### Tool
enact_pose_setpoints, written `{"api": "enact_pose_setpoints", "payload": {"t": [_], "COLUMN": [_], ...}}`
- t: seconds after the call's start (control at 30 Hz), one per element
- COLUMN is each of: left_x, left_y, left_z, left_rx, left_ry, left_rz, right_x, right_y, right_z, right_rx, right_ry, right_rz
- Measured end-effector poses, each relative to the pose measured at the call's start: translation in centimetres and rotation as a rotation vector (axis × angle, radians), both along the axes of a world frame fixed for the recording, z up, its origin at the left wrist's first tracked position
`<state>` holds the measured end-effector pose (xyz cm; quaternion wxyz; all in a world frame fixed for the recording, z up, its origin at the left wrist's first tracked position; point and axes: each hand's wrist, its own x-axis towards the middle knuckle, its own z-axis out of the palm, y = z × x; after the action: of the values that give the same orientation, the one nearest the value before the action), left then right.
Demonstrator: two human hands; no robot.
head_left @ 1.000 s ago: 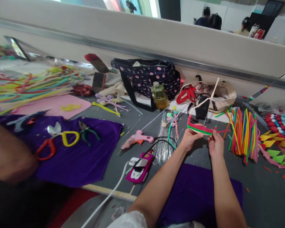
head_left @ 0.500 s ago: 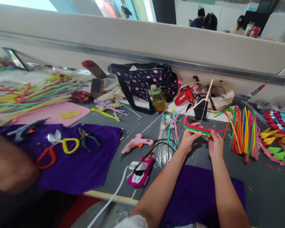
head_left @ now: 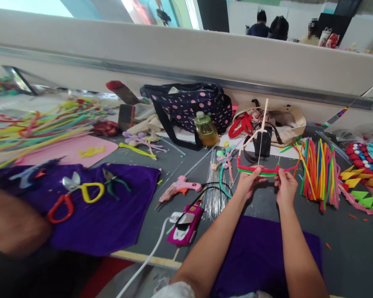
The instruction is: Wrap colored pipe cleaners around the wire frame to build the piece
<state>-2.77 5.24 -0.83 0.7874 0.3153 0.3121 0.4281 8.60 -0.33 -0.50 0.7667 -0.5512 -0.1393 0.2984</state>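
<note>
Both my hands hold up a small boat-shaped craft (head_left: 244,169) of red and green pipe cleaners. From its left end a cream pipe cleaner (head_left: 265,115) slants up to a tall point, and a thin wire runs down from it. My left hand (head_left: 249,183) pinches the red and green strip near its middle. At the right end, the fingers of my right hand (head_left: 286,186) are closed on the strip, where a red pipe cleaner sticks out to the right. Beyond the right hand lies a bundle of colourful pipe cleaners (head_left: 320,174).
A pink glue gun (head_left: 182,185), a magenta power box (head_left: 186,225) with cables and clear sticks (head_left: 214,194) lie to the left. Scissors (head_left: 91,192) and pliers (head_left: 113,182) rest on purple cloth. Behind stand a bottle (head_left: 207,130) and a dotted bag (head_left: 189,107). Another person's arm (head_left: 15,223) is at far left.
The craft has shifted slightly left and turned, so its tall cream point stands more upright. My right hand has moved a little to the right. The other person's arm has moved slightly.
</note>
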Motion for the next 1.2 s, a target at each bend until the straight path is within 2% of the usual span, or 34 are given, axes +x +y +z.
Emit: {"api": "enact_pose_setpoints", "payload": {"t": [0.47, 0.63, 0.87, 1.03, 1.2], "left_x": [-0.12, -0.08, -0.02, 0.12, 0.11], "left_y": [-0.16, -0.28, -0.71, -0.93, -0.79], "left_z": [-0.06, -0.07, 0.48, 0.67, 0.56], "left_rx": [-0.026, 0.033, 0.115, 0.172, 0.228], "left_ry": [-0.066, -0.064, -0.002, 0.052, 0.104], "left_rz": [-0.082, -0.048, 0.003, 0.049, 0.088], "right_x": [0.43, 0.46, 0.19, 0.25, 0.61], "right_y": [-0.25, -0.15, 0.0, -0.12, -0.28], "right_z": [0.13, 0.03, -0.21, -0.43, -0.25], "right_rx": [0.131, 0.13, 0.024, -0.049, -0.086], "right_ry": [0.332, 0.399, 0.132, -0.071, -0.212], "right_rz": [0.235, 0.265, 0.015, -0.006, 0.074]}}
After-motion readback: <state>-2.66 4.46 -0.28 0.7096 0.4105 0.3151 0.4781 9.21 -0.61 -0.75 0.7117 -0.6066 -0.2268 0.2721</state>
